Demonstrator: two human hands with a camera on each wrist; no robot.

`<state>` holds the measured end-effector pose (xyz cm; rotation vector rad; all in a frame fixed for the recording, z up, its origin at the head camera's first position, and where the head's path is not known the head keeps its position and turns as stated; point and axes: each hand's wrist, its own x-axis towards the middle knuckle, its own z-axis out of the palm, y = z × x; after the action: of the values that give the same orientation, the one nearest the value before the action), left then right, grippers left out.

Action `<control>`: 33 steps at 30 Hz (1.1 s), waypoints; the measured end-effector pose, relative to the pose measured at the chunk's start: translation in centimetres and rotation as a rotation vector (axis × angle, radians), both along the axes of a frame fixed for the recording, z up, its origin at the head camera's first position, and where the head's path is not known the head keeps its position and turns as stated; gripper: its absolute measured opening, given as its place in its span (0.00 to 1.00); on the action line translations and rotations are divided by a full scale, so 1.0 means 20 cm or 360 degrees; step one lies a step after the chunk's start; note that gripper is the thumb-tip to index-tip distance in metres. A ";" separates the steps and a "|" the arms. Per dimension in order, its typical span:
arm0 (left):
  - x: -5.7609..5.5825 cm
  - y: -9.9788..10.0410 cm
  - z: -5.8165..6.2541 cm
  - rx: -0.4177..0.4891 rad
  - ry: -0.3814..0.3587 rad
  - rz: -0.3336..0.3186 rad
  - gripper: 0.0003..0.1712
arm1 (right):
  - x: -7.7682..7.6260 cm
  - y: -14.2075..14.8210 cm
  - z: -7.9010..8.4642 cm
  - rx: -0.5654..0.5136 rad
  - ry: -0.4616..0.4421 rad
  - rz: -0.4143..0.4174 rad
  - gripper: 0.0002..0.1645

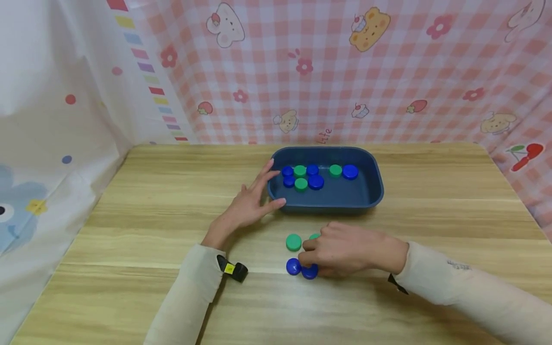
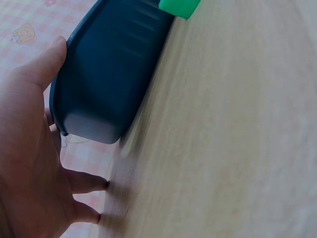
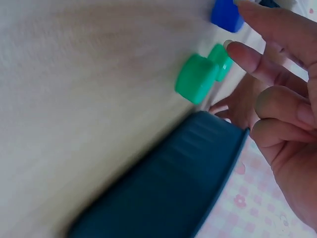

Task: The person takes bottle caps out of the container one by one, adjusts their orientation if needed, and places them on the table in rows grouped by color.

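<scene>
The left hand point(image 1: 247, 206), spread wide, rests on the rim of the tray point(image 1: 345, 195). The right hand point(image 1: 347, 247) bends its fingers at one blue cap point(image 1: 309, 273), whether pinching it I cannot tell; a second blue cap point(image 1: 293, 266) lies just beside this grip, two green caps point(image 1: 293, 242) tray-side.

The sleeved left forearm point(image 1: 185, 292) slants up and rightward from the bottom edge of the head view, its wrist bare just past the cuff. The left hand point(image 1: 247, 207) reaches farther forward than the other, its fingers loosely extended and parted, the thumb point(image 1: 272, 206) standing well away from them. The sleeved right forearm point(image 1: 465, 275) comes in from the lower right and runs leftward. The right hand point(image 1: 347, 247) has its back turned up, its fingers pointing left and down. From its wrist view, two digits reach out with separated tips, while two fingers below curl toward the palm.
</scene>
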<state>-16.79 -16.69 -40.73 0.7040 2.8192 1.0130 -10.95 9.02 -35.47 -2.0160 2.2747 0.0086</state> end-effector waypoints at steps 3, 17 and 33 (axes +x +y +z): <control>0.00 0.00 0.00 -0.0004 -0.0001 -0.0001 0.46 | -0.01 0.01 0.03 -0.0040 0.0012 -0.0006 0.08; 0.01 -0.01 0.00 0.0004 -0.0046 0.0013 0.44 | -0.21 0.08 0.26 -0.0004 0.0058 -0.0262 0.15; 0.00 0.00 0.00 -0.0007 -0.0026 0.0007 0.43 | -0.53 0.19 0.24 0.0089 0.0128 -0.0600 0.21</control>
<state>-16.79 -16.68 -40.67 0.6857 2.8095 1.0081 -21.60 12.88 -30.72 -1.5580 2.6345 0.1243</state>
